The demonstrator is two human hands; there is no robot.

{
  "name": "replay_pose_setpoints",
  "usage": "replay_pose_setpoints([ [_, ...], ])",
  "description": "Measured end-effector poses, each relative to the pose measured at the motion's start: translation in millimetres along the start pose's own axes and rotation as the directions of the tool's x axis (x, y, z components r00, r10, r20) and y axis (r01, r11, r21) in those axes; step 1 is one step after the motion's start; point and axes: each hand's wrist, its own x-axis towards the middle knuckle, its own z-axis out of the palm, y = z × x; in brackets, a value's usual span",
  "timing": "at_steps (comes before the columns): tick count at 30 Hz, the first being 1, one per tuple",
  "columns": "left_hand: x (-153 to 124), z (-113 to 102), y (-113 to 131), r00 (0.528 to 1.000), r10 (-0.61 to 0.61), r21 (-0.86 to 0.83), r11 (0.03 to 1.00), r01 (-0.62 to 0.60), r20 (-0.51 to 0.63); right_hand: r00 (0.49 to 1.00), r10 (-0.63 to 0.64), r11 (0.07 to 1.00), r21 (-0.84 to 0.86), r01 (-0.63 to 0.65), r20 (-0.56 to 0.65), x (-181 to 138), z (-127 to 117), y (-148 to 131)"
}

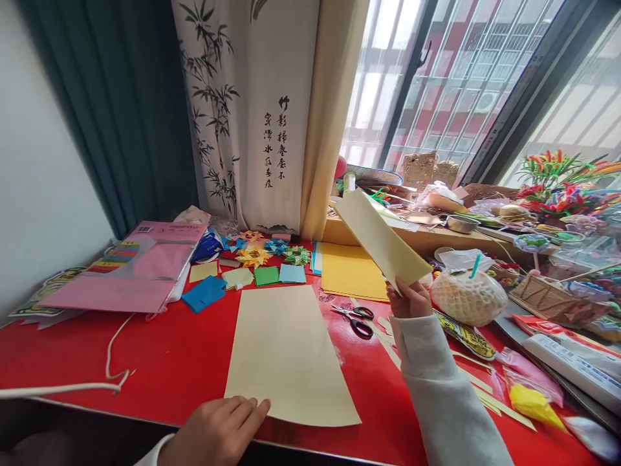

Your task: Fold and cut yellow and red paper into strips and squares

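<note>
A large cream sheet of paper (291,356) lies on the red table, its lower right corner lifting slightly. My left hand (218,427) rests at the sheet's near left corner, fingers close together and lying over its edge; the thumb is hidden. Raised above the table on the right, my right hand (411,299) is closed on a folded cream paper strip (381,239), which slants up to the left. Between the sheet and my right sleeve are scissors (356,317) with black handles, blades partly apart. Narrow cream paper offcuts (504,404) lie beneath and beside my right forearm.
Yellow paper sheets (349,268) and small coloured squares (266,276) lie behind the large sheet, near folded paper stars (255,257). A pink paper pack (130,265) is at left, beside a white cord (109,356). A net-wrapped round object (468,298) and craft clutter crowd the right.
</note>
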Motion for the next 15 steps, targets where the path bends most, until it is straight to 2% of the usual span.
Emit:
replay_pose_setpoints([
  [3, 6.5, -13.7, -15.5, 0.975, -0.058, 0.058, 0.996, 0.072, -0.214, 0.999, -0.023, 0.998, 0.049, 0.024, -0.026, 3.9, -6.5, -11.7],
  [5, 15.0, -24.2, -25.7, 0.936, -0.159, 0.062, 0.980, 0.187, -0.313, 1.000, -0.004, 0.998, 0.067, 0.006, -0.027, 5.2, -10.6, -18.3],
  [8, 36.9, -37.6, -39.5, 0.831, -0.339, 0.073, 0.909, 0.409, -0.442, 1.000, 0.016, 0.997, 0.079, -0.015, -0.018, 4.8, -15.4, -25.1],
  [10, 54.0, -42.1, -48.8, 0.726, -0.420, 0.022, 0.859, 0.512, -0.544, 1.000, 0.015, 0.997, 0.071, -0.015, -0.007, 4.6, -18.1, -27.4],
  [12, 67.2, -41.7, -59.3, 0.569, -0.530, -0.107, 0.784, 0.612, -0.629, 0.999, 0.031, 0.999, 0.045, -0.031, 0.013, 5.0, -20.4, -28.9],
  [13, 71.2, -39.9, -65.3, 0.485, -0.595, -0.180, 0.731, 0.659, -0.641, 0.999, 0.041, 0.999, 0.036, -0.042, 0.018, 5.3, -21.2, -29.7],
  [15, 73.8, -35.4, -78.2, 0.357, -0.685, -0.320, 0.654, 0.686, -0.635, 0.996, 0.073, 0.997, 0.002, -0.073, 0.045, 5.2, -21.6, -31.3],
])
